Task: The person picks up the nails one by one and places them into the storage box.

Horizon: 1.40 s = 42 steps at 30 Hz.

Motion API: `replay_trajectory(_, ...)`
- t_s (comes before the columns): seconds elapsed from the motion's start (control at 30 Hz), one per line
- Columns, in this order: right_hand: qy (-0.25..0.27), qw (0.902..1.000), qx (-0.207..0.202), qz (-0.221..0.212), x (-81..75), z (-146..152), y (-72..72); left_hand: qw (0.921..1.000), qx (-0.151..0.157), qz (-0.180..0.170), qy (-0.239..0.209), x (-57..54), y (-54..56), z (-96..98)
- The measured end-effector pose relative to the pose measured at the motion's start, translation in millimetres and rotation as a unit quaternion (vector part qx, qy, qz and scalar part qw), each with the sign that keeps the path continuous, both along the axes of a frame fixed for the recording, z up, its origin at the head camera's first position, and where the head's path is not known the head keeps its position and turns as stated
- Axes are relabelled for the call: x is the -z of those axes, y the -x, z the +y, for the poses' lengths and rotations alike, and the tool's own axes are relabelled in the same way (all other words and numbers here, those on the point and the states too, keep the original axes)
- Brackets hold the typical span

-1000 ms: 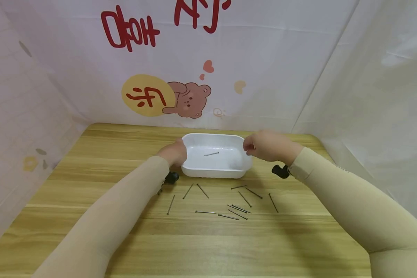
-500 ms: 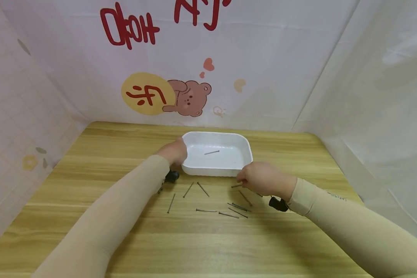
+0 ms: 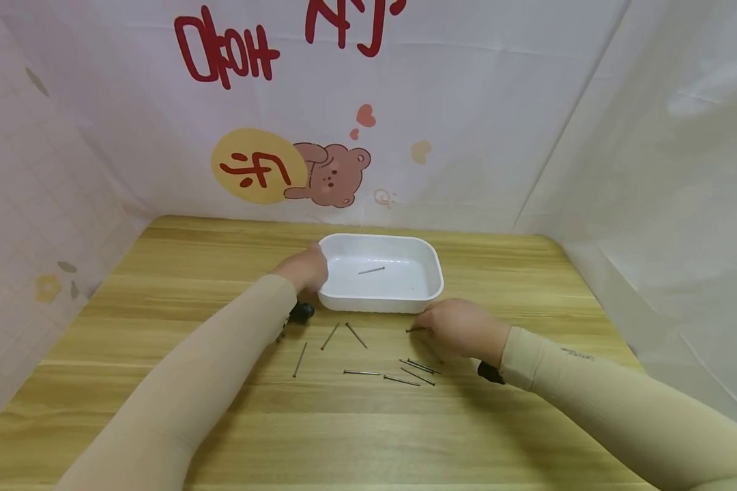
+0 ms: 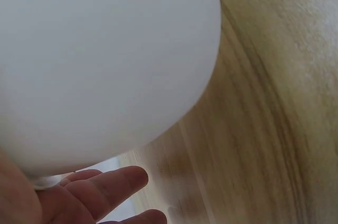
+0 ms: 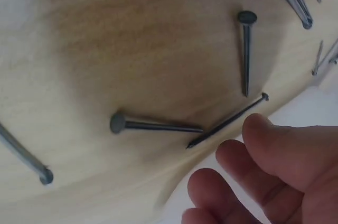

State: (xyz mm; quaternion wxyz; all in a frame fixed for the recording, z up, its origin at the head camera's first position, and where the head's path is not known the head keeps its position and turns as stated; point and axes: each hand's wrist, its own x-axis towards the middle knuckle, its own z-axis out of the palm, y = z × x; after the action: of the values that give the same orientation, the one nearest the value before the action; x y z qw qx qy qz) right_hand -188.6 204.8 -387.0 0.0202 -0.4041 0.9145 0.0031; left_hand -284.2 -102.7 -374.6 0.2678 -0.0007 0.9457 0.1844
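Observation:
My left hand [image 3: 307, 268] grips the left end of a white dish [image 3: 381, 305]. In the left wrist view, the dish wall [image 4: 116, 60] fills much of the picture, with my fingers [image 4: 113, 186] at its rim. One nail [image 3: 371, 270] lies inside the dish. Just in front of the dish's right corner, my right hand [image 3: 463, 327] is low over the table, covering some nails there. In the right wrist view, its thumb and fingertips stand apart with nothing between them. A dark nail [image 5: 227, 121] lies close to those fingertips; two more nails are beside it.
Several loose nails lie on the wooden table [image 3: 344, 443] in front of the dish, among them a nail [image 3: 361, 372] near the middle and a nail [image 3: 299, 360] at the left. A printed cloth [image 3: 467, 136] hangs behind the table.
My right hand has moved from the dish's right end down and toward me, to the nails in front of it. My left hand stays on the dish.

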Motion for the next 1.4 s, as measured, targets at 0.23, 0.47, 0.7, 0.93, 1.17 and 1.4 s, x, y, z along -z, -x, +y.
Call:
replay_trajectory(0.23,-0.057,0.9976,0.027,0.028,6.2,-8.1,-4.2,1.0000,-0.002,-0.002,-0.004,-0.4,-1.5,-1.2)
replay_trajectory(0.47,-0.068,0.9959,0.052,0.028,10.5,-12.1,-3.7,1.0000,0.005,0.006,0.000,-1.2,-3.1,-0.9)
replay_trajectory(0.7,-0.060,0.9964,0.058,0.018,15.0,-12.8,-0.3,0.9999,-0.002,0.008,-0.007,0.1,-2.7,-0.8)
replay_trajectory(0.93,-0.072,0.9960,0.050,0.017,12.6,-14.2,1.8,0.9999,0.007,0.010,-0.004,2.1,0.0,-2.1)
replay_trajectory(1.17,-0.086,0.9953,0.041,0.014,12.7,-15.3,1.2,0.9999,0.008,0.012,-0.003,3.1,0.2,-2.0)
replay_trajectory(1.4,-0.096,0.9944,0.038,0.024,15.8,-16.6,-0.9,1.0000,0.002,0.008,0.001,2.0,-1.8,-1.6)
